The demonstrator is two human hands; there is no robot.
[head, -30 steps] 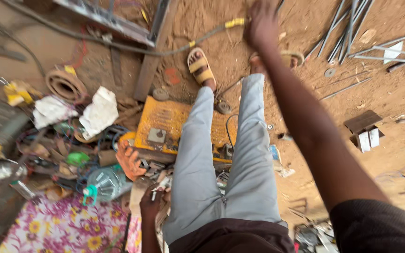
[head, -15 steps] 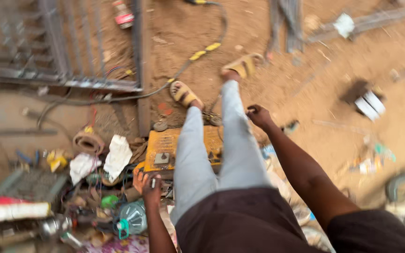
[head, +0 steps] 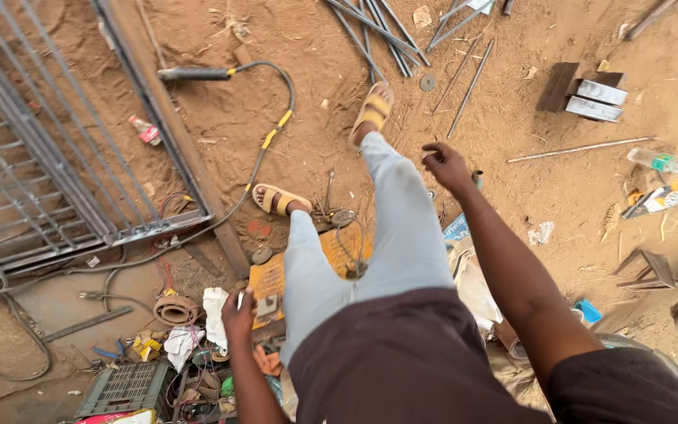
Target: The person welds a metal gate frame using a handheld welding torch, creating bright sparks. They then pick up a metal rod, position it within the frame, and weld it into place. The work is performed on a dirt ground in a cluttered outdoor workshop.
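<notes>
- Since the earlier frame, your right hand (head: 445, 166) is lying farther from your leg, and the view is showing more of the gate (head: 56, 157) on the left.
- Your right hand is hanging in the air above the sand, fingers loosely curled and grasping nothing.
- Your left hand (head: 237, 314) is reaching down beside your left thigh, touching the orange box (head: 270, 284); its fingers are bent, but you cannot tell whether they are gripping anything.
- That box is lying on the ground just under your left knee, with white rags (head: 215, 308) beside it.
- A cable (head: 270, 133) is curving from the gate past your left sandal (head: 280, 200).
- Rods (head: 378, 35) are lying beyond your right sandal (head: 374, 110).
</notes>
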